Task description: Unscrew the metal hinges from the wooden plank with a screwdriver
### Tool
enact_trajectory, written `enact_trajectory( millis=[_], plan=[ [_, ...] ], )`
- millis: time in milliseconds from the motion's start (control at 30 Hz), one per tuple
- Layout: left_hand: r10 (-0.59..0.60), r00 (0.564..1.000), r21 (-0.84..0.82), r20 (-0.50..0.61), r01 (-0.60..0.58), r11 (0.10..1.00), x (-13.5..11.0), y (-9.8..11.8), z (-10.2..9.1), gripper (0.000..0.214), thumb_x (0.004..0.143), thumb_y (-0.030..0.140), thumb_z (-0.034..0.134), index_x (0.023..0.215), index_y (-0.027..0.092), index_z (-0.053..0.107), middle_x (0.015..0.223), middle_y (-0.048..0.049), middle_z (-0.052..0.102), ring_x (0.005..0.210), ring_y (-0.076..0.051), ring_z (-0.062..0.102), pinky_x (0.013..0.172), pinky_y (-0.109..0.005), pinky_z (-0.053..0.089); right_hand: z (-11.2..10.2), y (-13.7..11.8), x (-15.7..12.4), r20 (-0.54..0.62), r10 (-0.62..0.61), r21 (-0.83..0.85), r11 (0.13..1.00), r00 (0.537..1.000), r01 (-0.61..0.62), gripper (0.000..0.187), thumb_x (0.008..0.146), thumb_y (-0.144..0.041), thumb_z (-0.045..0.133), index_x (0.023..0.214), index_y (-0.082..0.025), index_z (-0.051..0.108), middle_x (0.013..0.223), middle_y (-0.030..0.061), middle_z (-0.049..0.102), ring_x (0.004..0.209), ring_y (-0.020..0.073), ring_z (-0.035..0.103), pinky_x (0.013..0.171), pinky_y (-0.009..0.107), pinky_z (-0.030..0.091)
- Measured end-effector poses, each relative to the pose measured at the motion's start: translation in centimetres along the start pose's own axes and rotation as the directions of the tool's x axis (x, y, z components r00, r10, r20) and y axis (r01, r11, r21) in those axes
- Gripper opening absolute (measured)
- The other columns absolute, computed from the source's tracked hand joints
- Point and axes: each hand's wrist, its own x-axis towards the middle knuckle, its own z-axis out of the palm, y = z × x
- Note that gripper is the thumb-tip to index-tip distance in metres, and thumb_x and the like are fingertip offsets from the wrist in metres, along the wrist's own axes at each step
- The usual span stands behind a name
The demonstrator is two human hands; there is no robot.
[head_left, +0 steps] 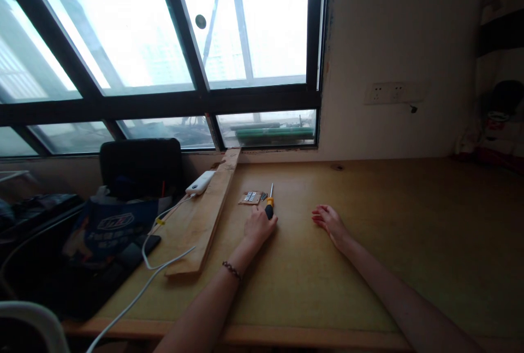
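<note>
My left hand (258,226) rests on the yellow-brown table (368,265), its fingers over the black end of a screwdriver (269,203) with a yellow and black handle; whether they grip it I cannot tell. Just left of the screwdriver's shaft lies a small wooden block with a metal hinge (250,197) and a few dark screws beside it. My right hand (329,221) lies flat on the table to the right of the screwdriver, fingers slightly apart, holding nothing.
A long wooden plank (204,222) runs from the window sill toward me on the left. A white power bank (200,183) with a white cable (155,271) lies on it. A dark bag (106,233) and black chair back (141,165) stand at the left.
</note>
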Motion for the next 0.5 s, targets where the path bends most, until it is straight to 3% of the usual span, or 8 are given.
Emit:
enact_trajectory(
  millis=[500],
  plan=[
    [0.005,1.000,-0.012,0.021,-0.004,1.000,-0.52,0.99,-0.54,0.048,0.077,0.049,0.041,0.104,0.010,0.049,0.104,-0.0160,0.049,0.085,-0.025,0.057,0.069,-0.033,0.043,-0.21,0.39,0.16,0.023,-0.026,-0.074,0.997,0.999,0.027,0.026,0.070,-0.041,0.059,0.080,-0.019,0.050,0.078,0.0038,0.062,0.064,0.0127,0.059,0.058,0.024,0.048]
  ],
)
